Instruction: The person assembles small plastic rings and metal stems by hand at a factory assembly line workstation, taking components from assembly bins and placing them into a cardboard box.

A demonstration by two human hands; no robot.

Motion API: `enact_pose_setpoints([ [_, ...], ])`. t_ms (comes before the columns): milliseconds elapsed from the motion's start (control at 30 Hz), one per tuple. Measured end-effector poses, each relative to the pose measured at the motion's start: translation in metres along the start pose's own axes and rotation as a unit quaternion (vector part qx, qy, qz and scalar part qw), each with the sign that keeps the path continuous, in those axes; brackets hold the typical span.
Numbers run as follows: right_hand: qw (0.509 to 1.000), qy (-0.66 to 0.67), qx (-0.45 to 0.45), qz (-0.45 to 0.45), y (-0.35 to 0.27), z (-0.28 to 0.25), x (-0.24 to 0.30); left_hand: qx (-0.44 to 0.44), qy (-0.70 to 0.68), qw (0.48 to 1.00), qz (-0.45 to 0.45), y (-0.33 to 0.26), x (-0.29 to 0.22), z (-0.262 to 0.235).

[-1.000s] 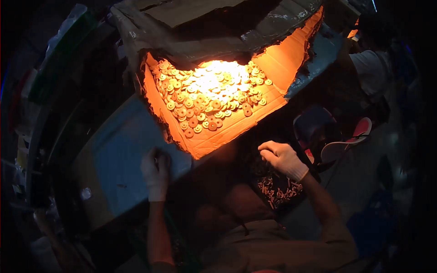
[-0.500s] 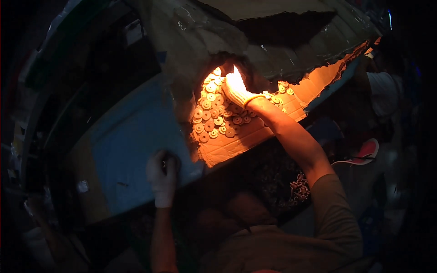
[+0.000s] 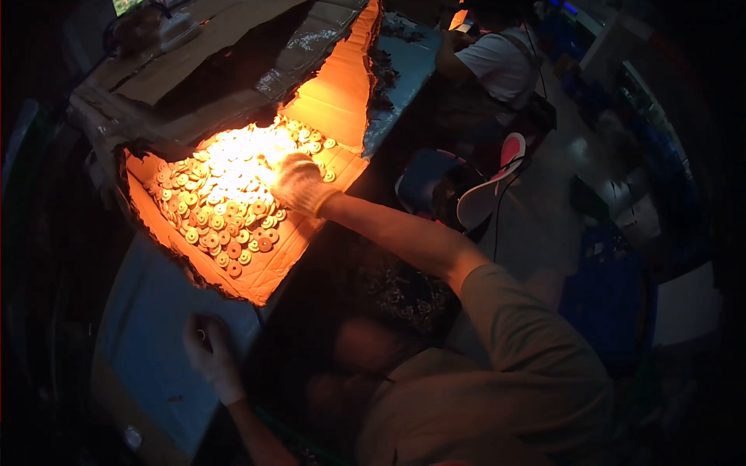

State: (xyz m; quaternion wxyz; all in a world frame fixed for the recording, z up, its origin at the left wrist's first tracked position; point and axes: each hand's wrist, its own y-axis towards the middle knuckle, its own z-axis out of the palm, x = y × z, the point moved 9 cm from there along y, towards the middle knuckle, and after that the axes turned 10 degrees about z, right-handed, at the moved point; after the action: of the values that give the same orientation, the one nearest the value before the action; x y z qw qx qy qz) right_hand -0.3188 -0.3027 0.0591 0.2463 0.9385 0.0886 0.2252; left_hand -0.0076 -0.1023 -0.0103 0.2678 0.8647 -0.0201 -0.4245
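Note:
A heap of small round discs with centre holes (image 3: 235, 256) lies on the cardboard floor of a torn cardboard box (image 3: 276, 283), under strong orange light. My right hand (image 3: 299, 182), in a pale knitted glove, reaches over the right part of the heap. Its fingertips are lost in glare and blur, so any grip is hidden. Over the blue tabletop (image 3: 148, 326), my left hand (image 3: 214, 361), also gloved, is closed around a dark round part (image 3: 203, 334) with a thin bright ring.
The box's burnt, ragged edge frames the lit opening. Right of the box, a blue surface (image 3: 408, 66) holds dark scraps. Another person in a white shirt (image 3: 497, 70) sits beyond. A red-and-white curved object (image 3: 489, 186) and a blue bin (image 3: 606, 295) stand to the right.
My view has swung right, so the box sits farther left and more of the heap shows. My right hand has drawn back from deep in the opening. The left hand keeps its grip.

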Motion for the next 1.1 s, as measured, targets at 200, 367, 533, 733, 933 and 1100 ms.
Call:
enact_pose_setpoints([
  [200, 0.902, 0.31, 0.286, 0.089, -0.155, -0.011, 0.095, -0.042, -0.033, 0.996, -0.067, -0.013, 0.029, -0.036],
  [367, 0.9, 0.374, 0.196, -0.109, -0.16, -0.007, 0.212, -0.042, 0.03, 0.997, 0.055, -0.007, 0.012, -0.042],
  [533, 0.896, 0.35, 0.178, -0.209, -0.148, 0.054, 0.249, -0.055, -0.004, 0.998, -0.018, -0.009, 0.019, -0.048],
  [733, 0.681, 0.587, 0.437, -0.008, -0.168, 0.097, 0.251, -0.022, -0.104, 0.991, -0.087, -0.031, 0.038, -0.049],
  [933, 0.92, 0.305, 0.129, -0.209, -0.162, 0.083, 0.243, -0.035, -0.115, 0.993, -0.015, -0.02, 0.035, -0.041],
  [1100, 0.898, 0.378, 0.189, -0.124, -0.164, 0.09, 0.232, -0.032, -0.095, 0.994, -0.05, -0.011, 0.027, -0.036],
])
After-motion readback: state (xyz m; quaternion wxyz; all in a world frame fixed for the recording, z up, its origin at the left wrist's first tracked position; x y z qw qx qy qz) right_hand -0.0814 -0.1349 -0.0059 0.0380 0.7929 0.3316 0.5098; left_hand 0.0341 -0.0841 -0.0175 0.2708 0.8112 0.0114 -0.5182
